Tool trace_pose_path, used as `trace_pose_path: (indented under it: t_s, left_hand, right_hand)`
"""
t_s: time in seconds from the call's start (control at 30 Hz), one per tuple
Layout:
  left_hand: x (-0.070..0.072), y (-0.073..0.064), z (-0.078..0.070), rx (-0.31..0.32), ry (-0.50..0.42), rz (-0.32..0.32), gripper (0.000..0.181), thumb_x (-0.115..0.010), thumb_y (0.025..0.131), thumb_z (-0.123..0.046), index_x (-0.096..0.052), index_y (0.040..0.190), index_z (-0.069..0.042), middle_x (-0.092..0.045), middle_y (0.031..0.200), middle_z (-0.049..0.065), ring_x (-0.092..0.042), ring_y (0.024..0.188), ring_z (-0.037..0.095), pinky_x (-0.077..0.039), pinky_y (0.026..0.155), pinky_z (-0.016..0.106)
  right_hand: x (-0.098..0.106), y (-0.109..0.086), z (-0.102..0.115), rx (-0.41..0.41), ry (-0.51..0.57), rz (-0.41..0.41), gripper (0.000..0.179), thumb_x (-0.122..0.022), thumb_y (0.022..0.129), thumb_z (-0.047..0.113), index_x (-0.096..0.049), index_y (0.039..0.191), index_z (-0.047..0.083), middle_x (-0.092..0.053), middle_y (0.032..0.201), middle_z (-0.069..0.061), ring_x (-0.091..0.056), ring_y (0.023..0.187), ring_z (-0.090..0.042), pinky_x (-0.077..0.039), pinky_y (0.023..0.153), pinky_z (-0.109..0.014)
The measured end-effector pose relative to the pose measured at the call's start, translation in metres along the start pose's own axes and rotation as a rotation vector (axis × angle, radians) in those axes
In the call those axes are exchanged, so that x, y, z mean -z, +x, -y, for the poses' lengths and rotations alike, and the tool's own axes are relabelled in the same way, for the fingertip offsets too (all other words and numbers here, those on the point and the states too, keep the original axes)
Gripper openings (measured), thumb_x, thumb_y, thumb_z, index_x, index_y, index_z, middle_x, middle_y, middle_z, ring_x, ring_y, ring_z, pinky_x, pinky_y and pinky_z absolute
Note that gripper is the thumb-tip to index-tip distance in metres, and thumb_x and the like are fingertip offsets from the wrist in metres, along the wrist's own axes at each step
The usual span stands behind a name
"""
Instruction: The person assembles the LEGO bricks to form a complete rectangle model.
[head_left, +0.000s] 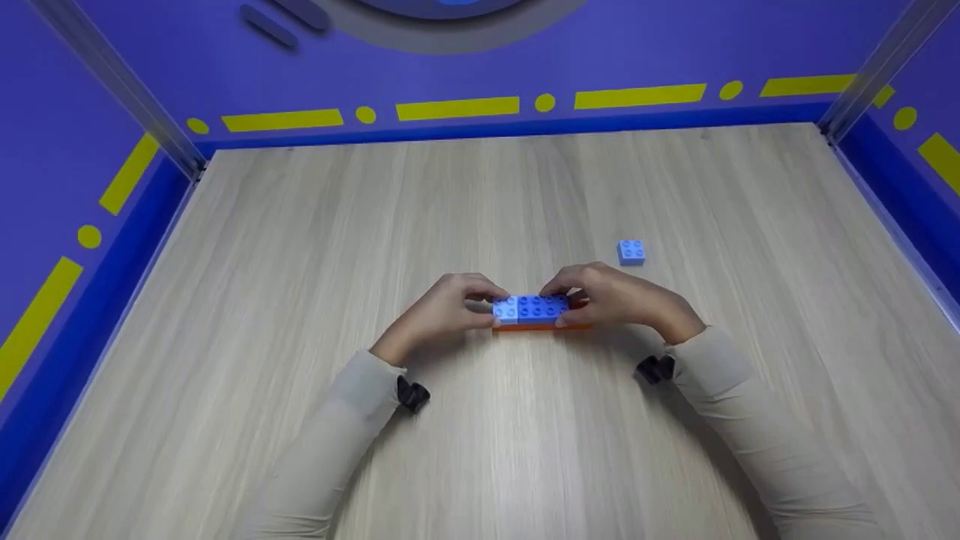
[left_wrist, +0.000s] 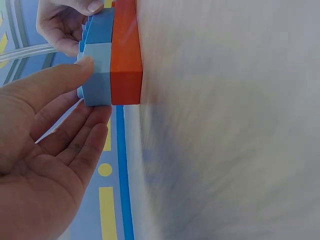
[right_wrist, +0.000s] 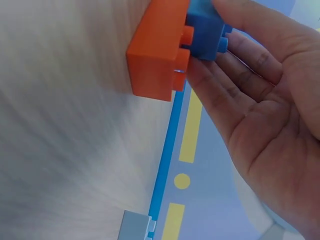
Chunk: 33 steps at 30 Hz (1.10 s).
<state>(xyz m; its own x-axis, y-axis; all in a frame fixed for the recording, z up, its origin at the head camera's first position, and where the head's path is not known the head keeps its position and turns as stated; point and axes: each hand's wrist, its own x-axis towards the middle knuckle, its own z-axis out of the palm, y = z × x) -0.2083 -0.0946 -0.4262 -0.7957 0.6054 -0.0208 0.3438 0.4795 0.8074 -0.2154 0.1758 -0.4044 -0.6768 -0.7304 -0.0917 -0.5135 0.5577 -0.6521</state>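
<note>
A long orange brick (head_left: 577, 325) lies on the table near the middle. On top of it sit a light blue brick (head_left: 505, 312) at the left end and a longer blue brick (head_left: 537, 307) right beside it. My left hand (head_left: 452, 306) pinches the light blue brick between thumb and fingers. The blue brick's right end is pinched by my right hand (head_left: 616, 295). In the right wrist view, bare studs show at the right end of the orange brick (right_wrist: 155, 55), past the blue brick (right_wrist: 202, 32).
A small light blue brick (head_left: 631, 253) with studs up stands apart, behind my right hand. Blue walls with yellow markings (head_left: 457, 109) border the wooden table (head_left: 360, 202) at the back and sides.
</note>
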Motion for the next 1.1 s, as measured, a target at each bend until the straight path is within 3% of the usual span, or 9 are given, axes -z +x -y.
trace_pose_path:
  t_s: [0.53, 0.83, 1.1]
  left_hand:
    - [-0.004, -0.002, -0.001, 0.073, -0.017, -0.042, 0.032, -0.071, 0.084, -0.006, -0.07, 0.115, -0.009, -0.067, 0.115, 0.003, -0.06, 0.111, 0.018, -0.048, 0.1, 0.033]
    - [-0.004, -0.002, 0.003, 0.032, -0.066, -0.05, 0.032, -0.07, 0.083, -0.001, -0.069, 0.115, -0.003, -0.066, 0.115, 0.009, -0.061, 0.112, 0.022, -0.048, 0.1, 0.034]
    - [-0.005, -0.003, 0.002, 0.066, -0.06, -0.076, 0.03, -0.071, 0.083, -0.004, -0.069, 0.114, -0.006, -0.065, 0.115, 0.006, -0.061, 0.112, 0.02, -0.049, 0.099, 0.031]
  right_hand:
    - [0.013, -0.007, -0.003, -0.058, -0.038, -0.015, 0.041, -0.068, 0.088, 0.016, -0.062, 0.126, 0.003, -0.063, 0.124, -0.014, -0.06, 0.112, -0.031, -0.05, 0.096, -0.049]
    - [0.024, -0.012, -0.011, -0.039, -0.049, -0.077, 0.041, -0.069, 0.088, 0.015, -0.061, 0.125, 0.0, -0.063, 0.123, -0.016, -0.059, 0.114, -0.033, -0.048, 0.096, -0.05]
    - [0.035, -0.017, -0.026, -0.104, -0.099, -0.147, 0.042, -0.071, 0.087, 0.015, -0.061, 0.125, 0.001, -0.063, 0.125, -0.015, -0.059, 0.113, -0.034, -0.048, 0.096, -0.05]
